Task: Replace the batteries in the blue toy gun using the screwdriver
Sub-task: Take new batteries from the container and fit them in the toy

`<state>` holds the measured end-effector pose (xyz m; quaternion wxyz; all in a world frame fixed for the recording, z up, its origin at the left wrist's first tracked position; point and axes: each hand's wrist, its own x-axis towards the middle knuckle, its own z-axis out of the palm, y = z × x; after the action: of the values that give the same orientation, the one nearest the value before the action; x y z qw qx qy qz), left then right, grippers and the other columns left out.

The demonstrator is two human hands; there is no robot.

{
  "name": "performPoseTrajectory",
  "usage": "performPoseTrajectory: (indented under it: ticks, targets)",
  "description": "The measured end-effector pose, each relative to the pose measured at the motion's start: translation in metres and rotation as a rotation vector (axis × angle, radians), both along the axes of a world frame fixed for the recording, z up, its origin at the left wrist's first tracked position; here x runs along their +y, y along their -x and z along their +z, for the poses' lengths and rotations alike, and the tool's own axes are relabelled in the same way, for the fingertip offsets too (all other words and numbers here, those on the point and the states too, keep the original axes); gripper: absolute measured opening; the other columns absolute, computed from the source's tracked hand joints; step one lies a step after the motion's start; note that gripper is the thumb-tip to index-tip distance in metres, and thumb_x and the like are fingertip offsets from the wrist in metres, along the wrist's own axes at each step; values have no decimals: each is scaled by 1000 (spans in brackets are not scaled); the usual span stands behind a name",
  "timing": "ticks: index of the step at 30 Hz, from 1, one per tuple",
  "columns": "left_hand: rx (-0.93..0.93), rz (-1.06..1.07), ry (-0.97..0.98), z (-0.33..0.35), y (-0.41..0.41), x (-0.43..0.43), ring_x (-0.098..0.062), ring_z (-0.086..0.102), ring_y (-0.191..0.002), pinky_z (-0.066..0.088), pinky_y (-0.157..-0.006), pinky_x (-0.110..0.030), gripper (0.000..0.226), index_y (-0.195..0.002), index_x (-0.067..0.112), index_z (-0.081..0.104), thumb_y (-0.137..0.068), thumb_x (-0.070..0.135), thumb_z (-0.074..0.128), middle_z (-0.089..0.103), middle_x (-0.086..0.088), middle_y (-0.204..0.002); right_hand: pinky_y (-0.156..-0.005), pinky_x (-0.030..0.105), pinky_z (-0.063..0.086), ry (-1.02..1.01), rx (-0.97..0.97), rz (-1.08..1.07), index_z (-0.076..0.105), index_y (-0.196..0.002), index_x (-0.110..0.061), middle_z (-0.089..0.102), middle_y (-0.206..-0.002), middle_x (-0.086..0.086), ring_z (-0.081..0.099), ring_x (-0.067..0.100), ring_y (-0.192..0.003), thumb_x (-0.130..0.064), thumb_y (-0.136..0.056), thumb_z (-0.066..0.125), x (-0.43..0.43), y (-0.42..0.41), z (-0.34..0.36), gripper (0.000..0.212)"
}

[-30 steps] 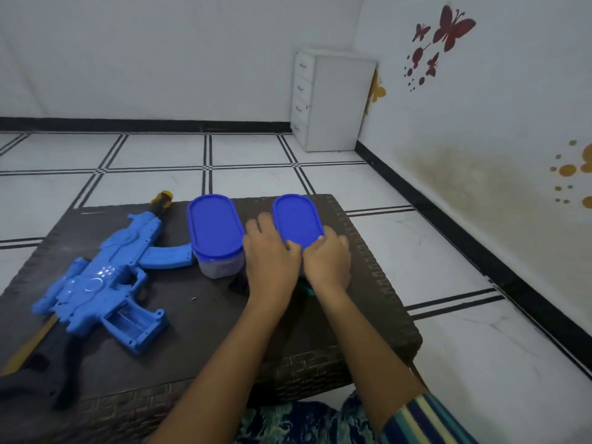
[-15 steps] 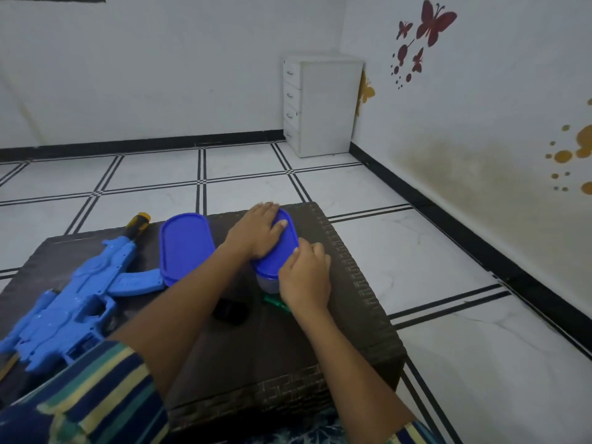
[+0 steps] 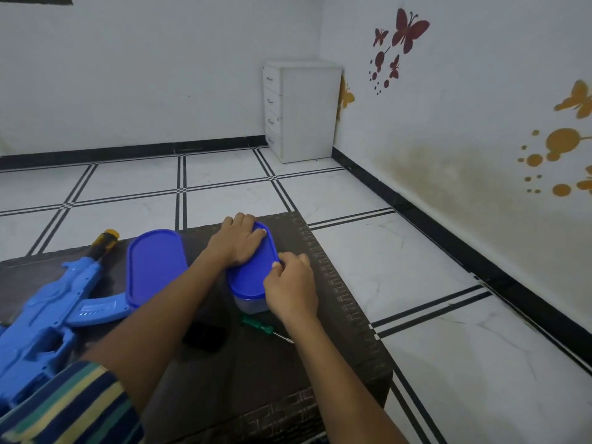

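Right grip [image 3: 290,285] pinched on the lid [image 3: 248,280] rim, left grip [image 3: 238,243] flat atop — toy gun [image 3: 48,318] cut off left

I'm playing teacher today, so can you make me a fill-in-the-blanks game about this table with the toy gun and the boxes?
1. The left hand rests on top of a lid whose colour is ____.
2. The screwdriver lying on the table has a handle coloured ____.
3. The number of lidded containers on the table is ____.
4. The toy gun lies on the side of the table to the person's ____.

Missing words: blue; green; two; left.
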<state>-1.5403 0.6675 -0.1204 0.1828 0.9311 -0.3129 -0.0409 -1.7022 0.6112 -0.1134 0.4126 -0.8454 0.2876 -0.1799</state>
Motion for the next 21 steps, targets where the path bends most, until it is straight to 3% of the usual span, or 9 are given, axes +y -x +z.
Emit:
performPoseTrajectory:
  ticks: [4, 7, 9, 12, 17, 19, 21]
  targets:
    - [-4, 23, 72, 1, 6, 2, -29, 40, -119, 34, -103, -45, 42, -128, 10, 45, -99, 38, 33, 46, -10, -132, -71, 30, 40, -7, -25, -28, 59, -115, -15, 47, -116, 0, 55, 21, -100, -24, -101, 39, 4, -1, -3, 27]
    - [-26, 32, 225, 2, 15, 4, -29, 49, -113, 40, -97, -46, 44, -117, 13, 56, -99, 43, 30, 56, -9, -123, -68, 31, 41, 100, -102, -79, 60, -103, -12, 49, -105, 1, 54, 20, -89, -23, -100, 39, 10, 0, -13, 24]
    - [-192, 83, 307, 8, 18, 11, -25, 55, -106, 45, -90, -45, 44, -113, 14, 59, -99, 44, 32, 61, -6, -116, -66, 34, 46, 163, -192, -117, 61, -94, -10, 50, -96, 2, 54, 19, -81, -20, -98, 42, 13, -2, -18, 22]
    - [-465, 206, 174, 24, 8, 36, -27, 58, -101, 40, -88, -44, 39, -109, 12, 61, -96, 40, 37, 63, -6, -112, -70, 36, 51, 201, -275, -142, 64, -94, -8, 54, -92, 5, 56, 20, -81, -14, -97, 45, 12, -8, -22, 20]
    - [-318, 523, -128, 28, -37, 113, -34, 53, -101, 37, -94, -52, 43, -101, 7, 59, -95, 40, 33, 60, -15, -105, -76, 35, 49, 275, -263, -179, 67, -109, -6, 62, -99, 7, 56, 24, -97, -15, -98, 47, 6, -15, -25, 24]
    - [-315, 515, -93, 19, -45, 137, -34, 55, -93, 43, -85, -48, 46, -92, 3, 61, -96, 39, 33, 61, -18, -101, -76, 42, 46, 413, -247, -256, 66, -115, -11, 65, -108, 5, 56, 25, -100, -22, -96, 51, 10, -14, -21, 27]
    - [-314, 481, 18, 14, -47, 144, -32, 57, -81, 46, -73, -43, 46, -77, 3, 58, -97, 37, 35, 61, -19, -88, -75, 42, 44, 533, -348, -276, 66, -117, -13, 64, -111, 4, 55, 25, -98, -32, -93, 52, 20, -12, -13, 34]
